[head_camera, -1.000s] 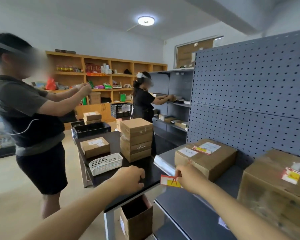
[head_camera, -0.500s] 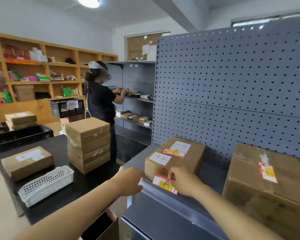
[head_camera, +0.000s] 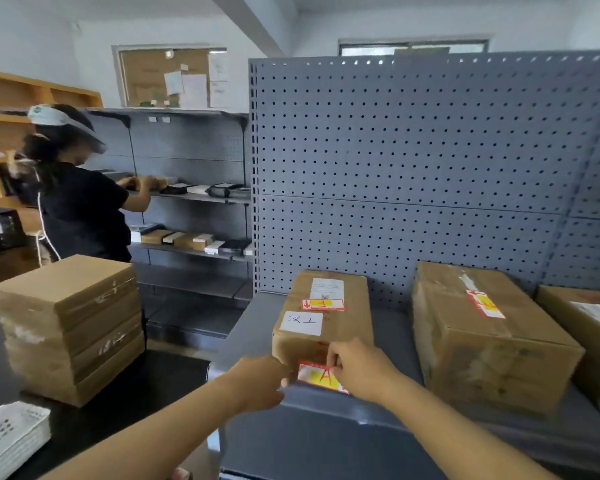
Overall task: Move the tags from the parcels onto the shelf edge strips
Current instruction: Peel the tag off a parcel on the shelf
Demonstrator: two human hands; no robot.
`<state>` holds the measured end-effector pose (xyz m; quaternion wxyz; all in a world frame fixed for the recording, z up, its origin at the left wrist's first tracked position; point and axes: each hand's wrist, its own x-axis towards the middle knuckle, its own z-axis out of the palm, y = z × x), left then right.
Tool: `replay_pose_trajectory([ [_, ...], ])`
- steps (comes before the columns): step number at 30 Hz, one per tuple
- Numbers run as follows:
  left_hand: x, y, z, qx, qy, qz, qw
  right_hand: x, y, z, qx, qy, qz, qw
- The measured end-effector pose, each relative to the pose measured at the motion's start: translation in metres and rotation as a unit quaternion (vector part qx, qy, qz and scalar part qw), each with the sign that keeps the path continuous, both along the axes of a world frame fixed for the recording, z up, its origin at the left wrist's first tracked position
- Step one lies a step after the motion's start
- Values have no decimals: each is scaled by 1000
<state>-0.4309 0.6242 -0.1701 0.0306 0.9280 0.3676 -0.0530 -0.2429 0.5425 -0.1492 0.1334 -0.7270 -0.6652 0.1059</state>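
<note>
The red-and-yellow paper tag (head_camera: pixel 321 376) sits at the grey shelf's front edge strip (head_camera: pixel 378 415), pinched by the right hand (head_camera: pixel 359 368) at its three o'clock side. The left hand (head_camera: pixel 262 382), fingers curled, touches its nine o'clock end, below the brown cardboard parcel (head_camera: pixel 323 317).

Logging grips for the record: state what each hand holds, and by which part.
Right hand pinches the red-and-yellow tag at its right end. Left hand touches its left edge; whether it grips is unclear.
</note>
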Motion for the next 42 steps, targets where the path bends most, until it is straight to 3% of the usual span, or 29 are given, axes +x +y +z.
replay_pose_trajectory([
  [5,-5,9,-13,-12,-6,-14,1000,-10,-8,-5,-11,-24,-61,998],
  [14,-1,19,-17,-35,-45,-39,998,-13,-4,-8,-1,-70,-83,994],
  [25,-11,17,-16,-55,-45,-64,995,-25,12,-15,41,-94,-11,995],
  [34,-11,14,-15,-55,-48,-49,996,-32,12,-22,-14,-151,8,988],
  [42,-12,15,-12,-56,-51,-51,996,-29,12,-26,-29,-142,-12,989],
])
